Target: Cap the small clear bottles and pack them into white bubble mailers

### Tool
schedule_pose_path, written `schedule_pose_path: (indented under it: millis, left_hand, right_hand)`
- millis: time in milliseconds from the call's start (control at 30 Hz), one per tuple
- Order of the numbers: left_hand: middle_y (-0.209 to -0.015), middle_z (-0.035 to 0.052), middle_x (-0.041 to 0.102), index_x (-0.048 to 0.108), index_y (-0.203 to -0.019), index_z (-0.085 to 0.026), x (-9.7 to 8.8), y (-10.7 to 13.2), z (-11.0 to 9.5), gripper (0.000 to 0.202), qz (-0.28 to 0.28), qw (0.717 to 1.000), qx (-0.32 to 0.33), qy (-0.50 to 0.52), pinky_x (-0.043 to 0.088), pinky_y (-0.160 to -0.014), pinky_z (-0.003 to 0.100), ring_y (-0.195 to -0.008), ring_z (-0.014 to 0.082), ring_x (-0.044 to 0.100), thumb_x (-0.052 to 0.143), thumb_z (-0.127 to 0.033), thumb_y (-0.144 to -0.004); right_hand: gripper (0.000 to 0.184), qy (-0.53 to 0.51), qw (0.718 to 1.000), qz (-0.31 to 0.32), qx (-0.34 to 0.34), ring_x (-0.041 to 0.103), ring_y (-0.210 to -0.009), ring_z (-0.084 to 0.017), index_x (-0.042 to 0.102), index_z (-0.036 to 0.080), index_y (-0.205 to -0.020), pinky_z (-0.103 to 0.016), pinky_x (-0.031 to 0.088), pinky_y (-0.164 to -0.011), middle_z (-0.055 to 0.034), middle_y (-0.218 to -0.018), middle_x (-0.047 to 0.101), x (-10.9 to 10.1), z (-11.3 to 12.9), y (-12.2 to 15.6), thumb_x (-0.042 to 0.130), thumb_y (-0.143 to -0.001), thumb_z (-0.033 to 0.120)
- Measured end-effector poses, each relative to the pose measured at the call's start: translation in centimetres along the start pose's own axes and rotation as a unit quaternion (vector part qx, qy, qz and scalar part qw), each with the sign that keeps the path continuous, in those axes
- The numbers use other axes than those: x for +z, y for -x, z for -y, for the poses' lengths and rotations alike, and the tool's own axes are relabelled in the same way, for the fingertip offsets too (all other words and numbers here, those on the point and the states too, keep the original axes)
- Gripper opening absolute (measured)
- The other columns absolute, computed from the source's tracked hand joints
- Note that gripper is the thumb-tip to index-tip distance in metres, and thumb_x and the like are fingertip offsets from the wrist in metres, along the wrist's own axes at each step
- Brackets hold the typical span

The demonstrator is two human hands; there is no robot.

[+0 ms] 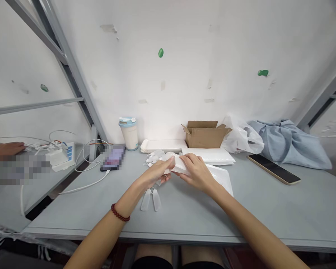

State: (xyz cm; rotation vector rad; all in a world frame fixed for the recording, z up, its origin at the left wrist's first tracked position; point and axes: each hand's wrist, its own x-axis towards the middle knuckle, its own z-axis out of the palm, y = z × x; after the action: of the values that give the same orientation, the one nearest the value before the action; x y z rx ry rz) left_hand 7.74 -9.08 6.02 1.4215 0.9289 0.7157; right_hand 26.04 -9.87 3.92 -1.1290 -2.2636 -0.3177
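A white padded mailer (180, 164) is folded or rolled between my two hands above the desk. My left hand (160, 172) grips its left end, thumb on top. My right hand (196, 170) is closed over its right part. Another piece of white padded wrap (223, 179) shows past my right wrist; whether it joins the held piece I cannot tell. Below my left hand lie two small translucent white tubes (146, 200). Several similar pieces (154, 157) are heaped behind it, partly hidden.
Along the wall stand a lidded cup (129, 134), a white pack (164, 145), an open cardboard box (204, 136), a stack of white mailers (215, 156), a plastic bag (242, 134) and blue cloth (291, 144). Phones (273, 169) lie both sides. Another person's hand (9, 150) is far left.
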Motion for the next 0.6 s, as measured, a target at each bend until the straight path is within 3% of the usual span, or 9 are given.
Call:
schedule_pose_path:
  millis: [233,400,500,600]
  left_hand:
    - [-0.052,-0.0057,0.030,0.036,-0.058,-0.019,-0.13,0.23,-0.10,0.054,0.041,0.997,-0.006,-0.064,0.023,-0.039,0.020,-0.045,0.0070,0.033,0.044,-0.070,-0.073]
    - [-0.049,-0.0051,0.032,0.038,-0.054,-0.018,-0.26,0.04,0.30,0.055,0.043,0.996,-0.009,-0.081,0.025,-0.040,0.021,-0.044,0.0074,0.033,0.043,-0.070,-0.073]
    - [-0.051,-0.0014,0.043,0.046,-0.056,-0.016,-0.16,-0.27,0.62,0.055,-0.005,0.998,-0.015,-0.059,0.029,-0.042,0.021,-0.046,0.0090,0.041,0.044,-0.069,-0.073]
    - [-0.072,0.0063,0.059,0.058,-0.068,-0.014,-0.09,-0.56,0.73,0.051,-0.072,0.997,0.006,0.014,0.041,-0.053,0.023,-0.067,0.0153,0.055,0.050,-0.064,-0.073]
  right_hand:
    - [0.036,-0.002,1.000,0.019,0.004,0.051,-0.095,-0.026,0.050,0.014,-0.108,-0.038,0.041,-0.078,-0.0134,-0.100,0.054,0.07,0.07,0.00,0.059,-0.078,0.032]
    - [0.033,-0.005,1.000,0.029,-0.006,0.052,-0.091,-0.025,0.051,0.015,-0.106,-0.038,0.042,-0.077,-0.0120,-0.097,0.055,0.13,0.25,0.06,0.058,-0.077,0.029]
    - [0.039,0.014,0.999,0.030,-0.012,0.051,-0.096,-0.026,0.050,0.013,-0.111,-0.039,0.042,-0.080,-0.0145,-0.102,0.055,0.24,0.18,0.07,0.058,-0.075,0.027]
    - [0.052,0.058,0.998,0.017,-0.019,0.047,-0.110,-0.030,0.044,0.007,-0.122,-0.042,0.040,-0.086,-0.0200,-0.118,0.052,0.44,0.17,0.08,0.057,-0.074,0.022]
